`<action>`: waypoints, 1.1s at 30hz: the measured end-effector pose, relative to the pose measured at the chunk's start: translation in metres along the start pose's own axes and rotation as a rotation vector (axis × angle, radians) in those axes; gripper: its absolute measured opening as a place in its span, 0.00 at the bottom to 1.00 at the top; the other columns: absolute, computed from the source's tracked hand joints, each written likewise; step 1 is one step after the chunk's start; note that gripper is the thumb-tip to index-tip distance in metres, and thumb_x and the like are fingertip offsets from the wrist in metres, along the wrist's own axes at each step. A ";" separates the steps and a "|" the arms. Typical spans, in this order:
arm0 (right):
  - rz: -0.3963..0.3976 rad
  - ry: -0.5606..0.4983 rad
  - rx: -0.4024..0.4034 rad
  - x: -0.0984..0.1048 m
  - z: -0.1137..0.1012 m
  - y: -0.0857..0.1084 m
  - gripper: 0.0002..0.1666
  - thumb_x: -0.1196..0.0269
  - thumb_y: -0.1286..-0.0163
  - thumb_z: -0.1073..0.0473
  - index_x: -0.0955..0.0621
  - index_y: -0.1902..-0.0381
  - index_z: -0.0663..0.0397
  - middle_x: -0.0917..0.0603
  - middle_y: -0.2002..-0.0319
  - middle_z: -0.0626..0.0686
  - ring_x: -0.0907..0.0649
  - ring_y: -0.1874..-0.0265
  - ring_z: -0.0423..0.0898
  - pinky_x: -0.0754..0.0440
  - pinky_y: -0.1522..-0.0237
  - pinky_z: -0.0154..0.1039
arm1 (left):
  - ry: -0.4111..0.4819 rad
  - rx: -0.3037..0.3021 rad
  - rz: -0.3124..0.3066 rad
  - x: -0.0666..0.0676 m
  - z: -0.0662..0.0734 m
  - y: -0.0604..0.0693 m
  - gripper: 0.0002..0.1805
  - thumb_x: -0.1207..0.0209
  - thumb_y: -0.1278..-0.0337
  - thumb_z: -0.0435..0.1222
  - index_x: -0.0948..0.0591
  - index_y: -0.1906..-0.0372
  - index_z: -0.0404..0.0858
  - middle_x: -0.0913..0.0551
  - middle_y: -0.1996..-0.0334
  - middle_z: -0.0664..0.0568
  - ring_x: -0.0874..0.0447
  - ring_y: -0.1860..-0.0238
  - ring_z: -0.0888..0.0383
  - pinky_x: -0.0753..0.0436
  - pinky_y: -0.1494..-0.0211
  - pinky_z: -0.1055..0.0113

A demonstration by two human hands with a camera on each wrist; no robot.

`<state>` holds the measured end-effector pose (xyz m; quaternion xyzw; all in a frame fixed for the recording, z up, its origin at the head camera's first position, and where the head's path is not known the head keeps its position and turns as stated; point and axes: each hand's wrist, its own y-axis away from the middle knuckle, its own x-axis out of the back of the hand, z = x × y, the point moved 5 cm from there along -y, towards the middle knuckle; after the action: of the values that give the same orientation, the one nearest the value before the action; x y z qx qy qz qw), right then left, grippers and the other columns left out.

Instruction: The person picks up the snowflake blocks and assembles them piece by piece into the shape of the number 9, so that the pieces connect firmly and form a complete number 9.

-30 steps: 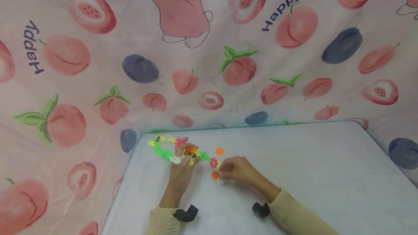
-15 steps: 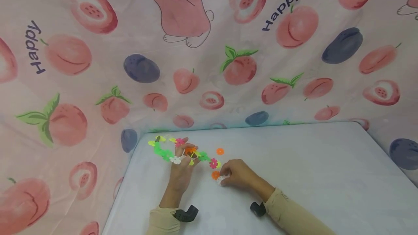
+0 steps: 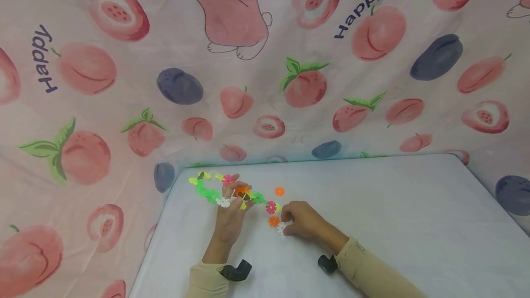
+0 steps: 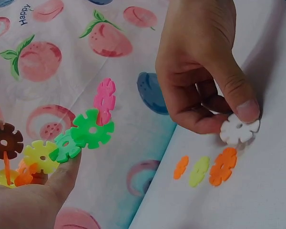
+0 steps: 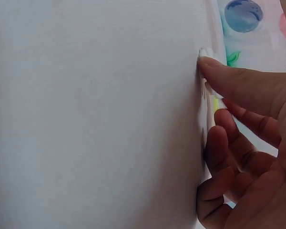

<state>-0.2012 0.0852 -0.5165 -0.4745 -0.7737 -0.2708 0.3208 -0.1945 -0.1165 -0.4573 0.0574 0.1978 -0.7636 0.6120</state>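
My left hand [image 3: 229, 224] holds up a chain of interlocking flower-shaped plastic discs [image 3: 209, 196] in green, white, yellow, orange, brown and pink. In the left wrist view, green discs [image 4: 101, 136] and a pink disc [image 4: 105, 98] make up the chain's near end, above the left thumb. Down at the table, my right hand [image 3: 306, 220] pinches a white flower disc [image 4: 230, 134] between thumb and fingers. The right wrist view shows the thumb against the white disc's edge [image 5: 203, 53], most of it hidden.
Loose discs lie on the white table [image 3: 372, 224] beside the right hand: an orange one [image 4: 224, 168], a yellow one [image 4: 199, 172] and a farther orange one [image 4: 181, 168]. Behind the table hangs a fruit-print cloth [image 3: 265, 82].
My right hand has come nearer along the row, from beside the yellow and orange discs to the white disc, and taken hold of it. The left hand stays put with the chain.
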 end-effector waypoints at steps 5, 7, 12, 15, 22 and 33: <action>-0.009 -0.049 0.003 0.003 0.006 0.002 0.12 0.25 0.41 0.60 0.20 0.70 0.42 0.19 0.72 0.40 0.23 0.69 0.42 0.22 0.64 0.36 | -0.007 0.000 0.006 -0.001 0.000 -0.001 0.14 0.47 0.38 0.38 0.26 0.47 0.47 0.52 0.25 0.53 0.38 0.32 0.45 0.37 0.26 0.32; -0.017 -0.075 0.009 0.005 0.010 0.003 0.11 0.26 0.39 0.59 0.20 0.69 0.41 0.19 0.72 0.39 0.22 0.68 0.41 0.21 0.63 0.36 | -0.012 0.001 0.003 -0.002 0.000 -0.001 0.14 0.47 0.38 0.38 0.26 0.47 0.46 0.52 0.25 0.53 0.38 0.32 0.47 0.38 0.26 0.31; -0.036 -0.205 0.030 0.010 0.017 0.006 0.09 0.27 0.38 0.56 0.19 0.68 0.39 0.17 0.70 0.40 0.19 0.66 0.42 0.20 0.61 0.37 | -0.010 0.009 -0.008 -0.003 -0.001 -0.001 0.14 0.47 0.37 0.38 0.27 0.46 0.46 0.54 0.25 0.53 0.39 0.30 0.48 0.41 0.26 0.29; -0.028 -0.272 0.036 0.013 0.019 0.008 0.08 0.26 0.38 0.55 0.17 0.65 0.39 0.16 0.70 0.41 0.18 0.66 0.43 0.19 0.63 0.38 | -0.005 0.021 0.002 -0.002 -0.003 -0.001 0.14 0.47 0.37 0.38 0.27 0.46 0.45 0.54 0.24 0.53 0.38 0.29 0.48 0.40 0.26 0.30; 0.055 -0.359 0.007 0.025 0.010 0.016 0.05 0.26 0.37 0.54 0.14 0.64 0.40 0.16 0.71 0.44 0.19 0.68 0.46 0.18 0.70 0.38 | -0.122 0.090 0.058 -0.001 -0.005 -0.003 0.20 0.46 0.37 0.34 0.30 0.43 0.32 0.52 0.23 0.49 0.45 0.27 0.45 0.28 0.28 0.45; 0.190 -0.364 0.016 0.038 -0.006 0.024 0.05 0.26 0.38 0.56 0.14 0.66 0.44 0.15 0.74 0.43 0.19 0.75 0.44 0.21 0.77 0.35 | -0.220 0.100 0.083 -0.004 -0.005 -0.002 0.20 0.47 0.36 0.32 0.30 0.42 0.29 0.53 0.21 0.49 0.57 0.23 0.46 0.23 0.36 0.63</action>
<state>-0.1909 0.1120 -0.4813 -0.5839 -0.7727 -0.1431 0.2037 -0.1958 -0.1106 -0.4598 0.0120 0.0887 -0.7481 0.6575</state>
